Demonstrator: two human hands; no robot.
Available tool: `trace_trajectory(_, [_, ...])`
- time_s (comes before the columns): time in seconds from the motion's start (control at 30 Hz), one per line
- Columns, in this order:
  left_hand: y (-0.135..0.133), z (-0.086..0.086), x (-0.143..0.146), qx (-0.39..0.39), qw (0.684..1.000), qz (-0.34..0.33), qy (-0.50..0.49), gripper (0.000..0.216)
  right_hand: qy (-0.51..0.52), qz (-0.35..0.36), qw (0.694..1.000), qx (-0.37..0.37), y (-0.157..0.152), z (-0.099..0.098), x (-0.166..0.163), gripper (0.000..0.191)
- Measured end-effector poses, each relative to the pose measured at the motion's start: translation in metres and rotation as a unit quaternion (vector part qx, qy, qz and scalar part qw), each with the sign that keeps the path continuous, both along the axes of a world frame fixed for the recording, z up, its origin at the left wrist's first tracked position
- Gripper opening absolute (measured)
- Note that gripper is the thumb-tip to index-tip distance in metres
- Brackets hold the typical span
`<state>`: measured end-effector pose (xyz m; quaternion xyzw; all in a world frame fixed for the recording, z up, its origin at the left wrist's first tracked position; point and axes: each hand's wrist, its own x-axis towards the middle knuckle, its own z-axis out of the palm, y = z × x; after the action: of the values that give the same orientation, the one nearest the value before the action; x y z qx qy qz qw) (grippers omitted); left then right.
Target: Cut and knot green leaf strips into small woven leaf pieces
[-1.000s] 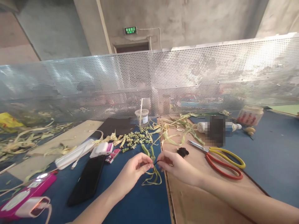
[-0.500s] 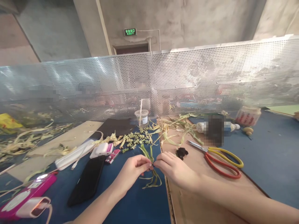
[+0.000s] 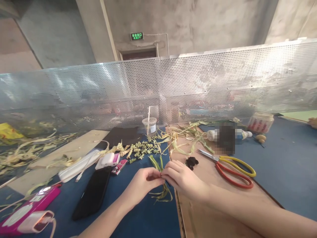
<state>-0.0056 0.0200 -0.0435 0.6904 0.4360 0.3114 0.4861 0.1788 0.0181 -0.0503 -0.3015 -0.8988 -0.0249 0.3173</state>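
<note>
My left hand (image 3: 143, 181) is closed, thumb and fingers pinched together at the middle of the view. Against its fingertips, my right hand (image 3: 182, 177) is also closed, knuckles up. Between them both hands grip a small bundle of green leaf strips (image 3: 155, 162); the ends stick out above and hang below the fingers. The exact pinch point is hidden by the fingertips. A dark sliver shows under the right fingers, too small to name. Just beyond the right hand lies a small black clump (image 3: 192, 163), with scissors (image 3: 215, 158) with one yellow and one red handle farther right.
Several knotted green pieces (image 3: 143, 148) and dry strips (image 3: 182, 145) lie behind the hands. A lidded cup (image 3: 150, 126) with a straw, a black phone (image 3: 92, 193), a white power strip-like bar (image 3: 79, 165) and a pink device (image 3: 29, 211) stand around. A perforated metal screen (image 3: 198, 86) runs behind.
My hands have come slightly closer together, the left thumb now reaching farther right under the right fingertips. The view has shifted a little; the other things stay put.
</note>
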Motion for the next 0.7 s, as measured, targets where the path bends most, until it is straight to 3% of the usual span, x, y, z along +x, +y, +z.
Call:
trace_trajectory(0.23, [-0.001, 0.006, -0.002, -0.028, 0.999, 0.03, -0.005, 0.018, 0.113, 0.024, 0.982, -0.149, 0.001, -0.012, 0.001, 0.018])
trace_trajectory(0.4, [-0.002, 0.004, -0.003, -0.022, 0.999, 0.037, -0.002, 0.021, 0.149, 0.032, 0.974, -0.168, 0.002, -0.022, -0.002, 0.015])
trace_trajectory(0.7, [-0.002, 0.004, -0.003, -0.023, 0.999, 0.041, -0.006, 0.024, 0.196, -0.011, 0.95, -0.243, -0.006, -0.014, -0.009, 0.012])
